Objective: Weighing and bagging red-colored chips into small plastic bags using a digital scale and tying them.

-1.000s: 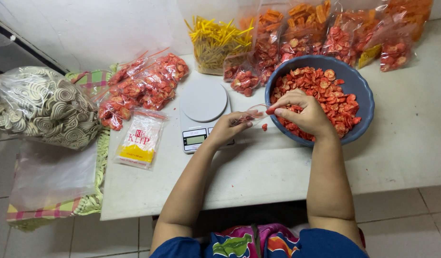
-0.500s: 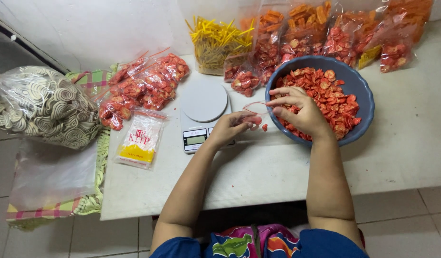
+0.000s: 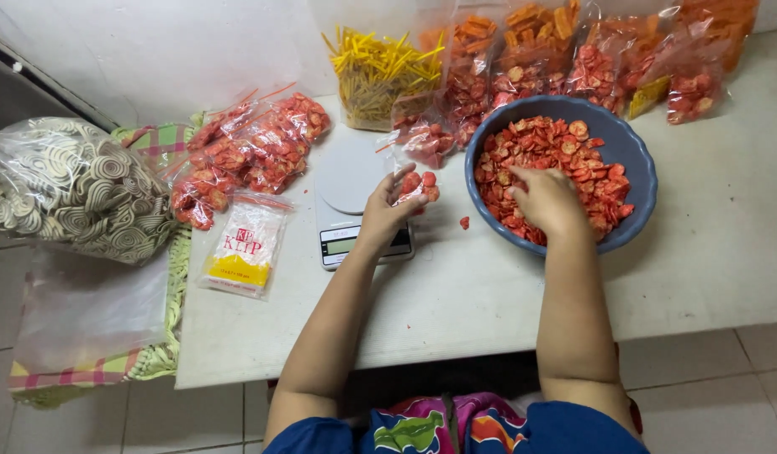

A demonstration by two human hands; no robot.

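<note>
My left hand (image 3: 387, 212) holds a small clear plastic bag (image 3: 415, 178) with a few red round crackers in it, above the white kitchen scale (image 3: 351, 189). My right hand (image 3: 547, 198) is down in the blue bowl (image 3: 641, 181), fingers closed among the red crackers (image 3: 565, 151). One loose red cracker (image 3: 464, 223) lies on the white table (image 3: 489, 286) between hand and bowl.
Filled small bags of red crackers (image 3: 250, 155) lie left of the scale. A pack of empty bags (image 3: 241, 248) sits near the table's left edge. Large bags of yellow sticks (image 3: 380, 71) and orange snacks (image 3: 573, 50) line the back. A sack of white spiral crackers (image 3: 73, 193) rests at far left.
My left hand has lifted the small bag up over the scale, with crackers now inside. My right hand has gone from the bag's mouth back into the bowl.
</note>
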